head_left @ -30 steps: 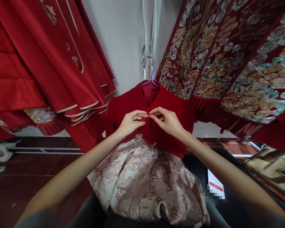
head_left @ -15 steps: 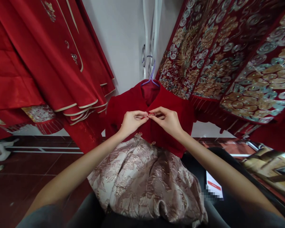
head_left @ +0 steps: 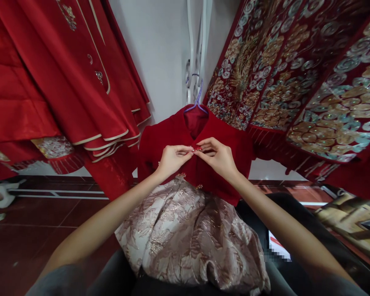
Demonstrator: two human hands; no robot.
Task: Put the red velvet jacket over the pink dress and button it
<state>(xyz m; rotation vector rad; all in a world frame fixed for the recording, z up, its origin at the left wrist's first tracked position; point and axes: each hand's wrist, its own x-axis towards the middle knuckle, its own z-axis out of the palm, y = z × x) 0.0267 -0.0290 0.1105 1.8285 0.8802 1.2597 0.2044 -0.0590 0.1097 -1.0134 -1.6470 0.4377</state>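
Observation:
A short red jacket (head_left: pixel 160 135) with a stand collar hangs on a purple hanger (head_left: pixel 197 100). At its chest, a small red and gold ornamental button (head_left: pixel 198 149) sits between my two hands. My left hand (head_left: pixel 174 161) pinches the button's left side with thumb and fingertips. From the other side, my right hand (head_left: pixel 218 157) has its thumb under the button and its index finger curved over it. Exactly how the fastening lies is hidden by the fingertips. Lower on the front are more gold ornaments (head_left: pixel 199 186). A pale brocade skirt (head_left: pixel 185 238) spreads below, over my lap.
Plain red garments (head_left: pixel 64 82) with cream edging hang at left. Embroidered red garments (head_left: pixel 283 78) with fringes hang at right. Behind stands a white metal rack (head_left: pixel 191 45). White shoes (head_left: pixel 3 197) lie at left; a patterned bag-like item (head_left: pixel 351 218) is at right.
My right index finger has lifted slightly from the button, showing more of it. My left hand keeps its pinch. The whole view has shifted slightly.

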